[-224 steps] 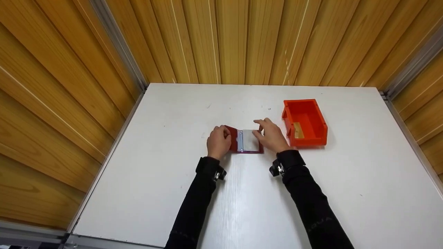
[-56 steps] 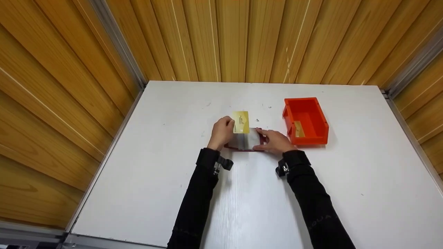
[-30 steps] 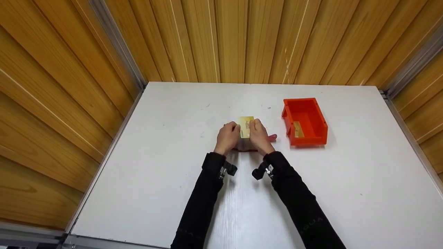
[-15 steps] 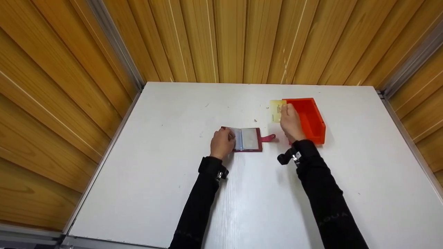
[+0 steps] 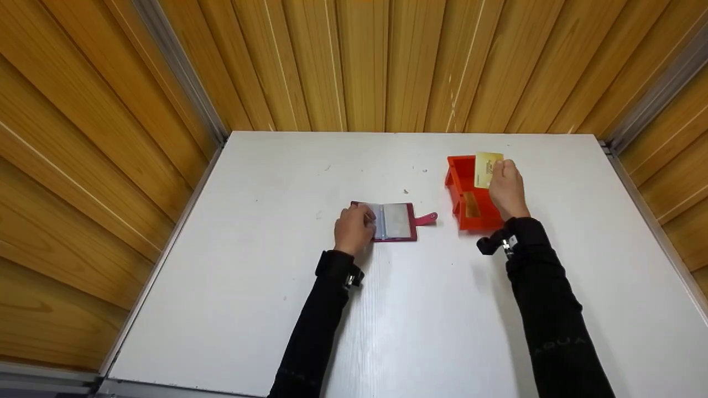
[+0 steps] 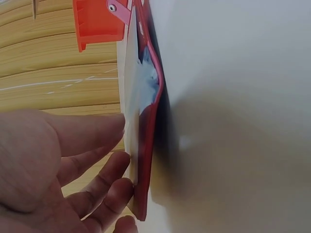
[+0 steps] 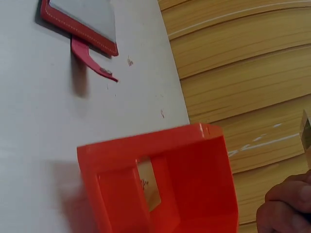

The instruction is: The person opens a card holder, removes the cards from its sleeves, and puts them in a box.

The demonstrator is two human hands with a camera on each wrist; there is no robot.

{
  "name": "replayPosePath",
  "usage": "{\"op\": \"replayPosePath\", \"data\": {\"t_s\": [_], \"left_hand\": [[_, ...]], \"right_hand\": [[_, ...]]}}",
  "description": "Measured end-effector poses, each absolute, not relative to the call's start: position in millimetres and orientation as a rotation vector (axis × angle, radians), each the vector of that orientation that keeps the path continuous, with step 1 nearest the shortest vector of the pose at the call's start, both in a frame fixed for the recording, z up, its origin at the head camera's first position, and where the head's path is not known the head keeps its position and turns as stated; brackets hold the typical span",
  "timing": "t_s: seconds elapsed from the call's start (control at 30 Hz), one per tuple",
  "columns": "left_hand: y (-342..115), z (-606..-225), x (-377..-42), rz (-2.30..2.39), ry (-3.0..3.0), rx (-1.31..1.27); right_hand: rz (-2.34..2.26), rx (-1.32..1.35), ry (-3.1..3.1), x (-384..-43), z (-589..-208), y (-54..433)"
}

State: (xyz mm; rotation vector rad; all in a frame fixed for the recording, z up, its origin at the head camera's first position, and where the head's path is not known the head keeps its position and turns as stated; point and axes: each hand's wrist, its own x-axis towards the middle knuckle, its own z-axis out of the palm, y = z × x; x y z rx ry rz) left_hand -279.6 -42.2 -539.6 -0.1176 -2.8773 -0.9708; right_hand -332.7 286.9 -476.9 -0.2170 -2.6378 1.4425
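An unfolded red card holder (image 5: 413, 221) with clear sleeves (image 5: 397, 221) lies on the white table, its snap strap (image 5: 426, 219) pointing right. My left hand (image 5: 354, 229) is at its left half; in the left wrist view the fingertips (image 6: 121, 191) touch the sleeve side with fingers loosely bent. My right hand (image 5: 509, 190) pinches a yellow card (image 5: 485, 170) by its right edge. That card overlaps the far part of the orange-red bin (image 5: 480, 224) in the head view. Only a sliver of the card (image 7: 306, 136) shows in the right wrist view.
A yellowish, card-like piece (image 5: 472, 204) with a dark mark sits inside the bin, near its left side. Wood-patterned panels (image 5: 359, 66) rise behind the table (image 5: 249, 276) and at both sides.
Earlier my left hand held the yellow card over the holder; both hands then held it. My right hand has since carried it rightward to the bin, while the left returned to the holder's left half.
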Motion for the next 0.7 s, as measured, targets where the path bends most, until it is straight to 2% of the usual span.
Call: {"op": "replayPosePath", "data": {"t_s": [0.23,0.47,0.7], "left_hand": [[-49,-539,-279,-0.971,-2.888,-0.108],[-48,-542,-281,-0.975,-2.884,-0.095],[-47,-544,-281,-0.954,-2.891,-0.084]], "right_hand": [[1.342,-0.241,-2.668,-337,-484,305],[1.150,-0.123,-2.776,-340,-509,291],[1.045,-0.116,-2.935,-344,-532,278]]}}
